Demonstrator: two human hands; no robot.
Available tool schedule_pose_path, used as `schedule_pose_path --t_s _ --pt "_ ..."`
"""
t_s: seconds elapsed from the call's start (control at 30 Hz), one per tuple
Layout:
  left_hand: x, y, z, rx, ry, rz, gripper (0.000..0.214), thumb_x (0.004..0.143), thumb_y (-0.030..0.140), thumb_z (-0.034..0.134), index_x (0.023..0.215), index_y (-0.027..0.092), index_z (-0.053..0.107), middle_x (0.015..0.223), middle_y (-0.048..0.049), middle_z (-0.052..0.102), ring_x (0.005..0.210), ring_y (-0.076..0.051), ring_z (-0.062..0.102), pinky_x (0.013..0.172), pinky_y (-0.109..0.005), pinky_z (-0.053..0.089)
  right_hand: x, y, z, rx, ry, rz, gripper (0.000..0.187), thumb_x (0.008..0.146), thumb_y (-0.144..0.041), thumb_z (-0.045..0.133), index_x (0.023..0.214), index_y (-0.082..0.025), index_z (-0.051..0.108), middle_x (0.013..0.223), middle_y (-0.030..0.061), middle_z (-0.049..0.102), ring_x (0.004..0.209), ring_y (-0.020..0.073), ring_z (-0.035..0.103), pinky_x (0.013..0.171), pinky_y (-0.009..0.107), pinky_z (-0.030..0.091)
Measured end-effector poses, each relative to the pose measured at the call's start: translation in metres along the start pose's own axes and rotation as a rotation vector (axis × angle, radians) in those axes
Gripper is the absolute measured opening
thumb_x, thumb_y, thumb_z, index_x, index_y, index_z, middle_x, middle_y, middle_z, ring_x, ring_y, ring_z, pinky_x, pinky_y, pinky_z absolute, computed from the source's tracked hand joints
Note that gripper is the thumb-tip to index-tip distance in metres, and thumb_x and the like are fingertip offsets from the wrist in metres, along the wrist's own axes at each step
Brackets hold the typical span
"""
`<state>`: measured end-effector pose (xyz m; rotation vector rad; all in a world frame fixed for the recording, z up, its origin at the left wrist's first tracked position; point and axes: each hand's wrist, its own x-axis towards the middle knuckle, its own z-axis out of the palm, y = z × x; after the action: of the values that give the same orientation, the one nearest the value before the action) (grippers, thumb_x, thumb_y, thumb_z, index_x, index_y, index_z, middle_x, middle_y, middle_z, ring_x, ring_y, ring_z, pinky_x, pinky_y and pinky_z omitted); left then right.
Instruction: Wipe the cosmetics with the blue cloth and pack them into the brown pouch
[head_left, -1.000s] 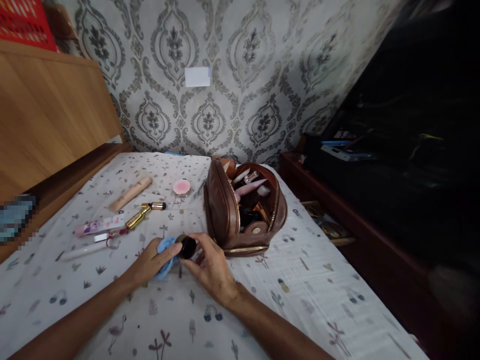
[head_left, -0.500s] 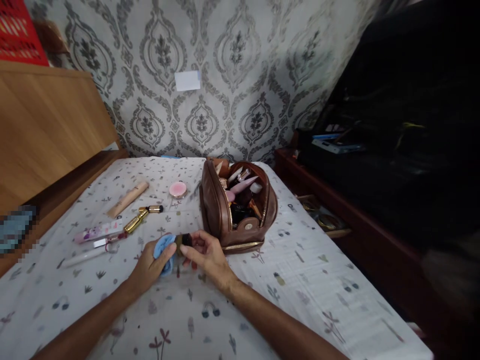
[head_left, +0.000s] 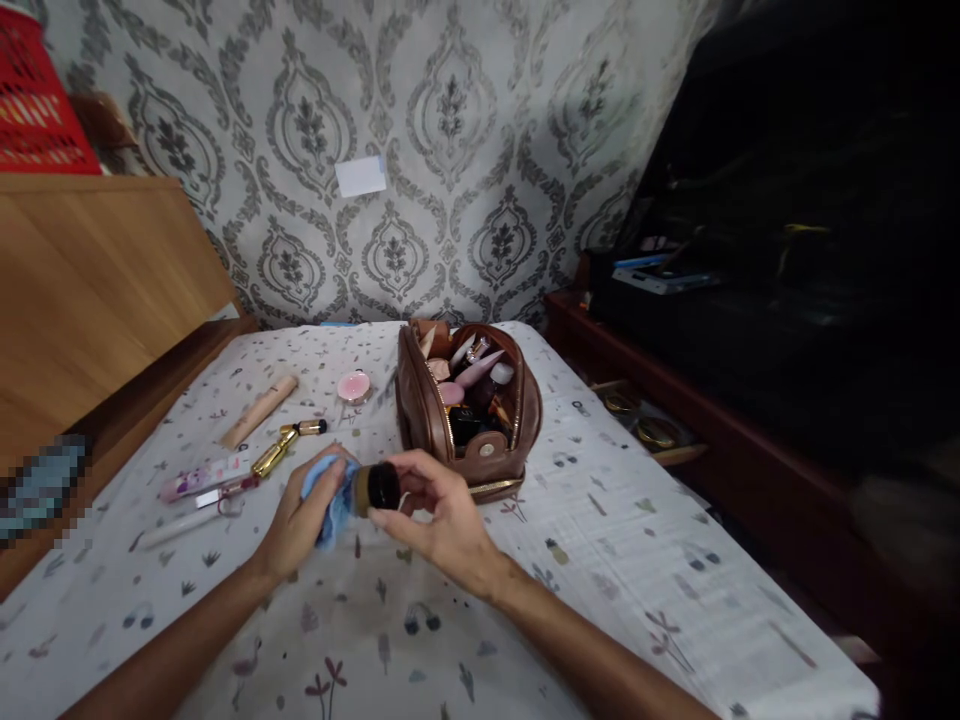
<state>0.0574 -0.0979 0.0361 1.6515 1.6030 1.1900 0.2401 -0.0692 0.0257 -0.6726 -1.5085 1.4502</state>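
Note:
My left hand (head_left: pixel 294 520) is closed round a bunched light blue cloth (head_left: pixel 324 500), which presses against the end of a small jar (head_left: pixel 363 491). The jar has a greenish-brown body and a black lid; it lies on its side in the air above the bed sheet. The thumb and fingers of my right hand (head_left: pixel 446 515) are closed about the lid end. Just beyond that hand stands a brown cosmetic bag (head_left: pixel 469 465), unzipped, with tubes, bottles and other makeup inside.
On the patterned sheet (head_left: pixel 480 620) to the left lie a beige tube (head_left: pixel 259 410), a gold lipstick (head_left: pixel 275 453), a pink-purple tube (head_left: pixel 196 478), a white pen-like stick (head_left: pixel 176 527) and a round pink compact (head_left: pixel 353 387). A wooden headboard (head_left: pixel 97 270) borders the left; an opened drawer (head_left: pixel 679 456) stands right.
The jar has turned so its black lid faces more toward me, and it has shifted slightly right. My right hand has moved a little right with it; the cloth stays in my left.

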Motion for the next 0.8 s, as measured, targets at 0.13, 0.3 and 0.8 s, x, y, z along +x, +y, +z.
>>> schedule_pose_path --t_s 0.13,0.3,0.8 --pt "0.008 0.031 0.008 0.214 -0.137 0.284 0.028 0.099 0.032 0.04 0.112 0.019 0.061 0.093 -0.0035 0.068 0.086 -0.017 0.065 0.078 -0.025 0.05 -0.004 -0.035 -0.034 -0.049 0.084 -0.113 0.033 0.075 -0.033 0.077 0.101 -0.022 0.062 0.09 0.0026 0.071 0.081 0.0154 0.066 0.067 0.026 0.054" --pt "0.021 0.052 0.032 0.622 -0.249 0.711 0.048 0.095 0.019 0.039 0.143 0.016 0.044 0.072 -0.0004 0.066 0.055 -0.013 0.057 0.052 -0.023 0.042 0.005 -0.069 -0.082 -0.131 0.266 -0.219 0.036 0.077 -0.039 0.079 0.103 -0.02 0.062 0.097 0.0046 0.072 0.086 0.0172 0.069 0.073 0.03 0.059" --pt "0.04 0.056 0.066 0.871 -0.161 0.859 0.056 0.09 0.011 0.043 0.146 0.008 0.038 0.06 0.004 0.063 0.046 -0.014 0.061 0.043 -0.027 0.046 0.065 -0.073 -0.149 -0.571 0.128 -0.31 0.02 0.073 -0.021 0.081 0.09 -0.023 0.072 0.085 -0.0007 0.067 0.076 0.0162 0.064 0.063 0.028 0.052"
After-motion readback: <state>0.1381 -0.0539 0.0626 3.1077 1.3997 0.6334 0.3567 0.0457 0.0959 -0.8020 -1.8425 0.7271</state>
